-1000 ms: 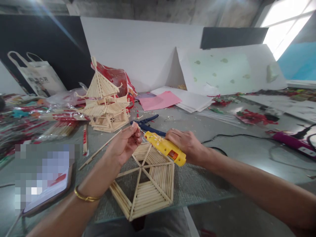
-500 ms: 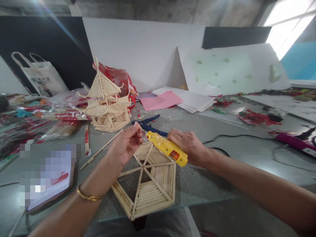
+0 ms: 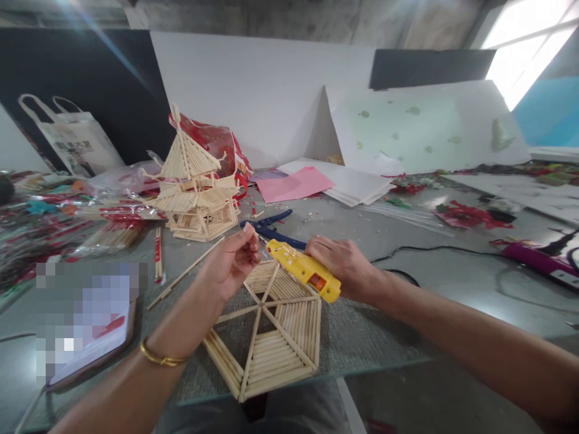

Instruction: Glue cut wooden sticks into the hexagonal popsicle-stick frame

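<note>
My right hand is wrapped round a yellow glue gun, its nozzle pointing left toward my other hand. With thumb and fingers pinched, my left hand holds a short wooden stick, mostly hidden by the fingertips, close to the nozzle. Below both hands lies a flat hexagonal frame of wooden sticks; some of its triangular sections are filled with parallel sticks and others are partly open. Blue-handled pliers rest just beyond my hands.
A stick-built pagoda stands at the back left. Nearby are a long loose stick, packets of sticks and a phone. Pink paper lies behind. A black cable runs right to a purple power strip.
Both hands keep nearly the same pose. The glue gun has shifted very slightly left, and the whole view has drifted a little.
</note>
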The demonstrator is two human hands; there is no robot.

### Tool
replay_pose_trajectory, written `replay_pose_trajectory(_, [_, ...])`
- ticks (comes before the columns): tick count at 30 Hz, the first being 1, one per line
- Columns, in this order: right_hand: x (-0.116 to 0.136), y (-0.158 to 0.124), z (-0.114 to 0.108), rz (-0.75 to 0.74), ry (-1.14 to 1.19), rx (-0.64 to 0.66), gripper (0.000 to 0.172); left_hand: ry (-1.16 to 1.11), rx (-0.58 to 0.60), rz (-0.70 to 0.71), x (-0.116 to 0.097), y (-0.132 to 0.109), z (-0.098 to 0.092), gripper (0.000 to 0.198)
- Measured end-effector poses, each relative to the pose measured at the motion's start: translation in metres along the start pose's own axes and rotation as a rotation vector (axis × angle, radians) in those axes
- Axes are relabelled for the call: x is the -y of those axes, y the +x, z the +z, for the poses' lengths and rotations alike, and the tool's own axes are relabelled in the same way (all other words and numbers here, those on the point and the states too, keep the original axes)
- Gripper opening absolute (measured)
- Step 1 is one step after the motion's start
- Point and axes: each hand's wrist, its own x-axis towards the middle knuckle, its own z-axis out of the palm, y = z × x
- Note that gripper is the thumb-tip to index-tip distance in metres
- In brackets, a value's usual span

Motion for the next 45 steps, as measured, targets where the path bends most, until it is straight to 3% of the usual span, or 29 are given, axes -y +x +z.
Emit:
replay_pose_trajectory(4, [-0.013, -0.001, 0.003, 0.050, -0.069, 0.048, 0.014, -0.010, 0.051, -0.001, 0.000, 0.000, -0.003, 0.014])
replay_pose_trajectory(7, [-0.039, -0.004, 0.007, 0.245, -0.157, 0.142, 0.012, 0.138, 0.080, -0.008, -0.003, -0.002, -0.004, 0.017])
replay_pose_trajectory(9, [-0.062, -0.009, 0.012, 0.437, -0.218, 0.217, 0.015, 0.394, 0.126, 0.000, -0.006, -0.005, -0.004, 0.020])
replay_pose_trajectory(13, [-0.107, -0.023, 0.023, 0.717, -0.214, 0.415, 0.025, 1.132, 0.215, 0.013, -0.015, -0.011, 0.000, 0.023])
replay_pose_trajectory(15, [-0.122, -0.030, 0.028, 0.794, -0.182, 0.489, 0.030, 1.405, 0.308, -0.026, -0.019, -0.015, 0.004, 0.023])
replay_pose_trajectory(18, [-0.135, -0.036, 0.032, 0.792, -0.141, 0.538, 0.034, 1.606, 0.452, -0.057, -0.021, -0.022, 0.009, 0.022])
replay_pose_trajectory(30, [-0.132, -0.033, 0.027, 0.671, -0.090, 0.543, 0.018, 1.748, 0.701, -0.162, -0.018, -0.031, 0.014, 0.016])
replay_pose_trajectory(38, [-0.139, -0.039, 0.034, 0.607, -0.119, 0.518, 0.015, 1.755, 0.701, -0.155, -0.014, -0.029, 0.016, 0.011])
replay_pose_trajectory(45, [-0.143, -0.038, 0.035, 0.618, -0.115, 0.598, 0.017, 1.763, 0.743, -0.157, -0.014, -0.026, 0.016, 0.009])
